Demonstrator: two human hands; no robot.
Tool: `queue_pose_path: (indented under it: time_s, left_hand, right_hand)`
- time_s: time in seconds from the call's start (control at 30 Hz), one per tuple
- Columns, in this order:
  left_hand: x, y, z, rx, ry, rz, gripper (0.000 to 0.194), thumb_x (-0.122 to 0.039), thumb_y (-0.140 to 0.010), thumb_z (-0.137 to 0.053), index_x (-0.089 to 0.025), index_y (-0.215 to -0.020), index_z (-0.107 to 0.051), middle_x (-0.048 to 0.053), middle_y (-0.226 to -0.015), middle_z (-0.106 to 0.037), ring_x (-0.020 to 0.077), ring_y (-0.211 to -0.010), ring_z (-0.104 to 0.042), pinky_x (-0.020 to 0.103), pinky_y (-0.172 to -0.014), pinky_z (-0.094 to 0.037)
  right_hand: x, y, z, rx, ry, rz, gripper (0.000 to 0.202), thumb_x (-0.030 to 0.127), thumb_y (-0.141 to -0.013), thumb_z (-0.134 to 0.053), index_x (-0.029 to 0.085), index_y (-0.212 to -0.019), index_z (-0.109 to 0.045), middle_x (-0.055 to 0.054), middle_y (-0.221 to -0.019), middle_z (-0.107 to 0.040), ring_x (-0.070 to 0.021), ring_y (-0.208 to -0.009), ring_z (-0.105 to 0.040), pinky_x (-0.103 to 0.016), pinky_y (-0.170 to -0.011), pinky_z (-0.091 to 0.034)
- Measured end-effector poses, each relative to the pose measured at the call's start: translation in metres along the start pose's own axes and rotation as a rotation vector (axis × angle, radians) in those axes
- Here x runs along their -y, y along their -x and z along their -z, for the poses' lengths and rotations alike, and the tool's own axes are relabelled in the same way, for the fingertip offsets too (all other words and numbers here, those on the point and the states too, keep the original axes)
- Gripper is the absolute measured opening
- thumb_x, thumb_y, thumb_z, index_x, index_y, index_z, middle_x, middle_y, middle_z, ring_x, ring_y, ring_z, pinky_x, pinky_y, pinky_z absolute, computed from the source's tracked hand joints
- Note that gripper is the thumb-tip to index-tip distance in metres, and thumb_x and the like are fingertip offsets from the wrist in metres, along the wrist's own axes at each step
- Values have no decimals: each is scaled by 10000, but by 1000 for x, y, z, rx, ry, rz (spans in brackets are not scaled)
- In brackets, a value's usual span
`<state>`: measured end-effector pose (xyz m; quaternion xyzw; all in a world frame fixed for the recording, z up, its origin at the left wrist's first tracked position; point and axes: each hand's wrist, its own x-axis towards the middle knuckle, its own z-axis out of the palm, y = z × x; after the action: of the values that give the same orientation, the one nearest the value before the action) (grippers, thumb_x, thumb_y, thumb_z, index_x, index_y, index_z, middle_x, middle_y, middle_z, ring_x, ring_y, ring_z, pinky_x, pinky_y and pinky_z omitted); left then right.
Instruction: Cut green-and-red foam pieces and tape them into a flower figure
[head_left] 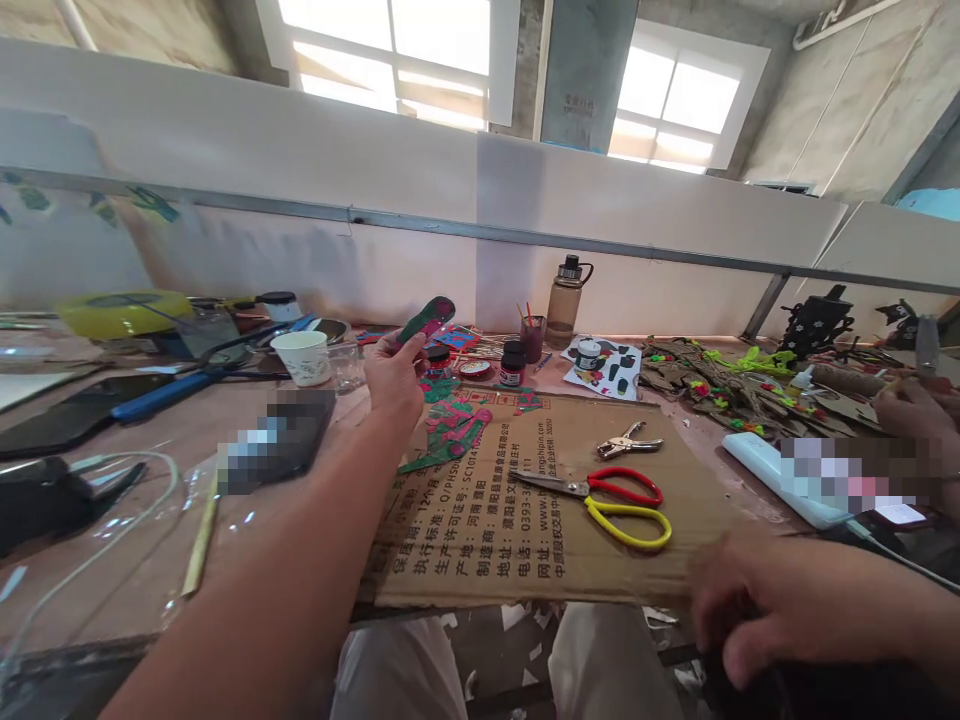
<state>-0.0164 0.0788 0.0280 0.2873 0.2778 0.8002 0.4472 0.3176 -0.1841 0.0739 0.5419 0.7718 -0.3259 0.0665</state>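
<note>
Raised over the far side of the cardboard sheet (465, 520), my left hand (397, 370) pinches a painted cutout (427, 322) with a green edge and a pink middle. Similar green and pink cutouts (457, 425) lie on the cardboard's far left part, just below that hand. Near the front right corner of the cardboard is my right hand (742, 600), smeared by motion, its fingers curled downward; whether it holds anything is unclear. Between the hands rest scissors (626, 505) with one red and one yellow handle, their blades pointing left. A metal hole punch (630, 440) lies just beyond them.
Paint jars (513, 362), a paper cup (301, 357) and a water bottle (564, 300) stand farther back. At left lie a phone (300, 430) and a blue-handled tool (165, 395). Cardboard pieces with cords (712, 385) and a white power bank (780, 480) are at right, near another person's hand (919, 410).
</note>
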Motion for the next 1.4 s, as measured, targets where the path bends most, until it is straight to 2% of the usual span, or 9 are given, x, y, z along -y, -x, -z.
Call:
queue_pose_path:
  time_s: [0.1, 0.27, 0.43, 0.7, 0.77, 0.87, 1.1, 1.23, 1.4]
  left_hand:
    - [5, 7, -5, 79, -18, 60, 231, -79, -606, -787, -171, -656, -580, -47, -561, -578, 66, -459, -489, 172, -416, -350]
    - [5, 14, -12, 148, -40, 100, 225, -111, -578, -801, -168, -632, -590, -43, -532, -558, 71, -456, -484, 174, -413, -340]
    - [-7, 5, -9, 59, 56, 106, 211, -107, -619, -754, -179, -642, -557, -51, -559, -579, 82, -475, -520, 191, -435, -381]
    - [-22, -20, 10, -131, 126, 150, 180, -128, -718, -634, -197, -636, -490, -53, -529, -551, 104, -448, -528, 228, -448, -408]
    - [-25, -22, 11, -143, 175, 150, 178, -126, -726, -623, -202, -644, -485, -57, -533, -552, 103, -449, -532, 224, -439, -393]
    - [-28, -23, 13, -170, 260, 151, 163, -103, -735, -593, -202, -653, -493, -53, -542, -576, 102, -454, -535, 229, -440, -392]
    - [-33, -27, 20, -195, 266, 149, 144, -121, -721, -575, -213, -662, -482, -51, -539, -573, 97, -440, -510, 226, -440, -374]
    - [-31, -27, 20, -217, 283, 157, 137, -124, -700, -577, -212, -664, -479, -52, -532, -569, 99, -430, -506, 228, -430, -370]
    - [-31, -27, 17, -235, 302, 178, 124, -128, -690, -587, -210, -686, -496, -44, -541, -590, 105, -424, -518, 230, -402, -349]
  right_hand:
    - [-4, 4, -8, -79, -36, -47, 203, 385, -854, -673, 268, -997, -756, -30, -1004, -731, -198, -925, -666, -262, -806, -501]
    - [-14, -37, -13, -464, 94, 92, 345, 360, -969, -485, 257, -1223, -692, -84, -1354, -611, -247, -1280, -529, -367, -1092, -412]
    - [-10, -75, -21, -406, 184, 28, 455, 339, -979, -467, 203, -1405, -552, -125, -1426, -548, -260, -1318, -491, -420, -1137, -372]
    - [2, -110, 10, -320, 226, 194, 291, 342, -947, -530, 223, -1127, -724, -101, -1098, -690, -232, -970, -632, -328, -851, -467]
    - [12, -132, 25, -403, 165, 267, 312, 363, -972, -492, 202, -995, -759, -95, -1040, -713, -215, -936, -632, -308, -828, -453]
    - [38, -184, 45, -525, 52, 360, 286, 371, -956, -535, 181, -1008, -743, -83, -1023, -726, -200, -907, -635, -280, -771, -447]
    - [98, -321, 63, -588, -42, 190, 159, 216, -784, -722, 159, -930, -705, -70, -943, -714, -211, -855, -628, -256, -711, -432]
    - [108, -362, 64, -609, -88, 98, 206, 60, -707, -668, 155, -889, -677, -61, -849, -702, -196, -786, -620, -242, -660, -414]
    - [106, -386, 64, -667, -193, 15, 288, 31, -647, -635, 163, -899, -675, -50, -850, -711, -185, -777, -635, -231, -653, -427]
